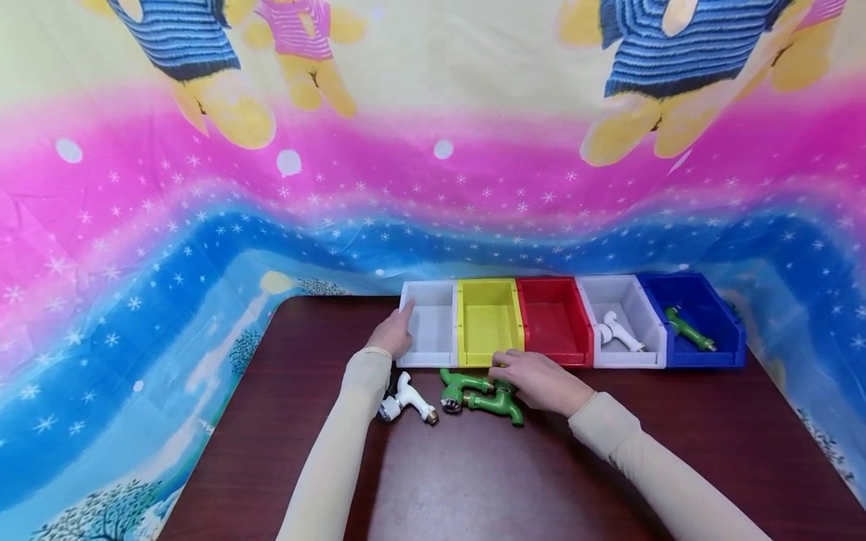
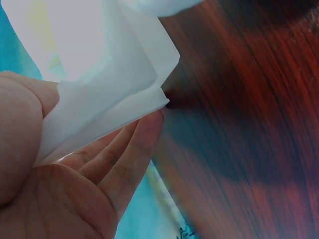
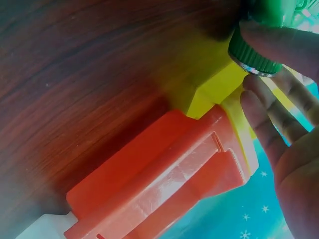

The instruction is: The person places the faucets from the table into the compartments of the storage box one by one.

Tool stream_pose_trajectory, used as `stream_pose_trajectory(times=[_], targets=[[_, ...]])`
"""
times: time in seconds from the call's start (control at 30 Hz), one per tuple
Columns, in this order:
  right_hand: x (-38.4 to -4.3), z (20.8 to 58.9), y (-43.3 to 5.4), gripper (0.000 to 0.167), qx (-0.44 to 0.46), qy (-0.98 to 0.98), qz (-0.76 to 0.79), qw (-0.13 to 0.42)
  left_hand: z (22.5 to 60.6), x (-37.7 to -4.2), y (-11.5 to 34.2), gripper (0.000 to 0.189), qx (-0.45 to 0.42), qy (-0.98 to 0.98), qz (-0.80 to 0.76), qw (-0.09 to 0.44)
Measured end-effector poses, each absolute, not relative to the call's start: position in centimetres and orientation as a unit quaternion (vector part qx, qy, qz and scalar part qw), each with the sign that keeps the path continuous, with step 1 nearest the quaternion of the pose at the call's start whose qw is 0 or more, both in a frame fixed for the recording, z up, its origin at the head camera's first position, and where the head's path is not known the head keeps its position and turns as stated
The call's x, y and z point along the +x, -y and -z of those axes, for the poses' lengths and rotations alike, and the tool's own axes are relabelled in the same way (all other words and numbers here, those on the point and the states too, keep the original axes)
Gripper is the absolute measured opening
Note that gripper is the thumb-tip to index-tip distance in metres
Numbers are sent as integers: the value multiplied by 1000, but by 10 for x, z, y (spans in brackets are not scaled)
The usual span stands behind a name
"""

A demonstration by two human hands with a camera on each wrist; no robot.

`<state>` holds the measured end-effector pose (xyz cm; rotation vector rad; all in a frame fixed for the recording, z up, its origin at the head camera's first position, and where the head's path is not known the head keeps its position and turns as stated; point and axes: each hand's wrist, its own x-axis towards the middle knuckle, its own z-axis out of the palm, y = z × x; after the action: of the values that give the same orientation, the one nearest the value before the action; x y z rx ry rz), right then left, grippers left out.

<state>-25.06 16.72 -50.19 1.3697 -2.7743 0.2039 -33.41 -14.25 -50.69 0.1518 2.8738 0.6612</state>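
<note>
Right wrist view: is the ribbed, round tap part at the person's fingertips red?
No, the ribbed, round tap part at the right hand is green, with a silvery rim.

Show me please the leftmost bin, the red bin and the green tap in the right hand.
Leftmost bin (image 1: pixel 434 329), head view: inside floor.
Red bin (image 1: pixel 551 327), head view: inside floor.
Green tap (image 3: pixel 253 55), right wrist view: ribbed part.
</note>
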Motion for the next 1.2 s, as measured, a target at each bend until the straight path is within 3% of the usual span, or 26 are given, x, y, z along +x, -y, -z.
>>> stream_pose_trajectory(times=[0.17, 0.37, 0.53, 0.7, 0.97, 1.2], targets=[[-252, 502, -167, 54, 440, 896, -57, 8, 506, -333, 142, 72, 56, -970, -219, 89], [-252, 500, -171, 43, 443, 894, -67, -3, 507, -334, 142, 72, 57, -970, -218, 88], [-251, 493, -177, 37, 415, 902, -109, -44, 508, -335, 143, 72, 59, -971, -216, 86], [-247, 487, -179, 41, 382, 907, -154, -89, 509, -336, 144, 72, 60, -971, -215, 84], [-245, 480, -177, 36, 341, 903, -228, -126, 508, -337, 143, 72, 58, -971, -215, 82], [-243, 475, -175, 36, 335, 894, -277, -113, 510, -336, 143, 72, 56, -972, -214, 85]])
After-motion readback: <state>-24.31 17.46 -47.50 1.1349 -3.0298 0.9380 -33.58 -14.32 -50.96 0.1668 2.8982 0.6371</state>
